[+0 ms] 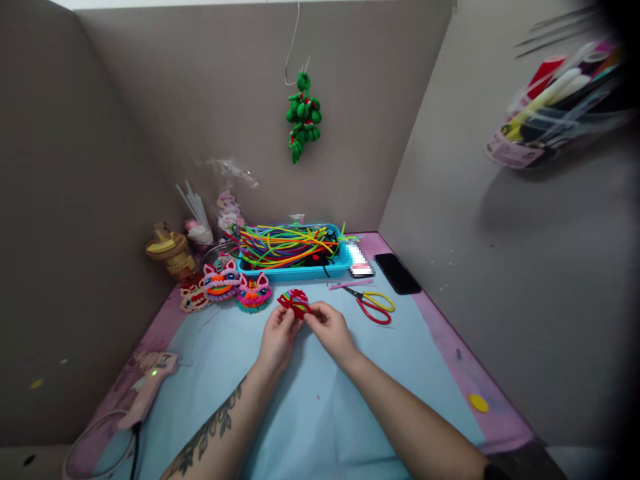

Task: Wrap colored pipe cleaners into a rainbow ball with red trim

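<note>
Between both hands, at the middle of the blue cloth, is a small red fuzzy craft piece (295,301) with multicoloured stripes. My left hand (278,333) pinches its lower left side, fingers closed. On its right edge, the thumb and fingers of my right hand (327,325) are pressed together. Just behind to the left sit a pink and teal animal face (254,293) and a pink, orange and purple one (221,281). Scissors (373,305) with one red and one yellow handle lie open right of my right hand.
A blue tray (300,273) of coloured fuzzy stems stands behind. A black phone (397,273) lies at the back right. A pink glue gun (150,393) with a cord rests at left. A brown cup (175,257) stands back left; green ornament (303,117) hangs on the partition.
</note>
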`<state>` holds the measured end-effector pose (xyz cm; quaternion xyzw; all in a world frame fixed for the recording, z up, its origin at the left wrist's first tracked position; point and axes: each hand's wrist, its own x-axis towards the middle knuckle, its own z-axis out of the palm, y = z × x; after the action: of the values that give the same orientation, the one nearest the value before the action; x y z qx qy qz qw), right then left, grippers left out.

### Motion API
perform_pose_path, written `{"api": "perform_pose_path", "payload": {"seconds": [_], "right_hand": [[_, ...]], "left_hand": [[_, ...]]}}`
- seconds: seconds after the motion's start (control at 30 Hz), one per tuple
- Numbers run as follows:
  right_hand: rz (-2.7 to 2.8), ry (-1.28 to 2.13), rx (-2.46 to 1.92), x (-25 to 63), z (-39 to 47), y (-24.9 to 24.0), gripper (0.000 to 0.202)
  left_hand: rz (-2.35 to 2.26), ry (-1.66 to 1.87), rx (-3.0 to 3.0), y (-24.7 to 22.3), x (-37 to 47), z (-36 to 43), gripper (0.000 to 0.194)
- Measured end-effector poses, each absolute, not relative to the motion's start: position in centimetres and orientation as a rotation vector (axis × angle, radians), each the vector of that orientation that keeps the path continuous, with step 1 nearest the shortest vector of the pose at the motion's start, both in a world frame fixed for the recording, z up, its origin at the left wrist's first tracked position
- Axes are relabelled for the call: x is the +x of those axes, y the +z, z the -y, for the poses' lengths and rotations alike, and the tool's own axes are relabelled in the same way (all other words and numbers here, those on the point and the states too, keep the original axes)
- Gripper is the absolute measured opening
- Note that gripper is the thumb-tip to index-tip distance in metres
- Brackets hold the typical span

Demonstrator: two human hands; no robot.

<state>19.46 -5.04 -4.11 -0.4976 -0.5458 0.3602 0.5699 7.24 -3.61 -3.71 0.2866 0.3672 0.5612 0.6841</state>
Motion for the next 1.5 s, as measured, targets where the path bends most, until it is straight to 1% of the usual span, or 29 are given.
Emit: {"api": "perform_pose_path", "payload": {"seconds": [0.03,0.13,0.23,0.37,0.6,0.73,0.87,0.97,1.03,1.1,1.23,1.5], "right_hand": [[1.281,0.827,-1.183,19.5,5.1,-4.0,0.010],[1.277,0.767,-1.217,19.8,5.3,-3.7,0.018],[1.353,0.683,-1.250,19.9,5.5,-3.6,0.009],[1.435,0.631,-1.284,20.0,5.7,-3.6,0.009],[1.372,0.757,-1.219,19.5,5.4,-4.0,0.009],[1.305,0.844,-1.187,19.3,5.0,-4.7,0.009],[1.349,0.787,-1.221,19.5,5.0,-4.7,0.005],[1.342,0.787,-1.221,19.5,5.3,-4.3,0.011],[1.348,0.808,-1.218,19.6,5.4,-4.1,0.010],[1.370,0.820,-1.215,19.6,5.5,-4.0,0.005],[1.358,0.828,-1.177,19.6,5.4,-3.9,0.005],[1.308,0.876,-1.072,19.1,5.2,-4.3,0.010]], "left_hand": [[-0.847,1.277,0.678,-3.8,7.2,3.6,0.024],[-0.916,1.329,0.815,-4.1,7.0,3.4,0.022],[-0.945,1.349,0.908,-4.5,6.8,3.2,0.022],[-0.927,1.339,0.917,-4.6,6.8,3.3,0.022],[-0.808,1.251,0.726,-3.7,7.4,3.6,0.028],[-0.814,1.282,0.729,-3.6,7.4,3.6,0.029],[-0.876,1.348,0.857,-4.2,7.0,3.3,0.025],[-0.947,1.384,1.000,-4.6,6.7,3.2,0.023],[-0.957,1.386,1.053,-4.7,6.7,3.1,0.021],[-0.944,1.384,1.038,-4.7,6.7,3.1,0.021],[-0.913,1.351,0.894,-4.8,6.9,3.2,0.026],[-0.861,1.290,0.849,-5.2,7.2,3.2,0.030]]}}
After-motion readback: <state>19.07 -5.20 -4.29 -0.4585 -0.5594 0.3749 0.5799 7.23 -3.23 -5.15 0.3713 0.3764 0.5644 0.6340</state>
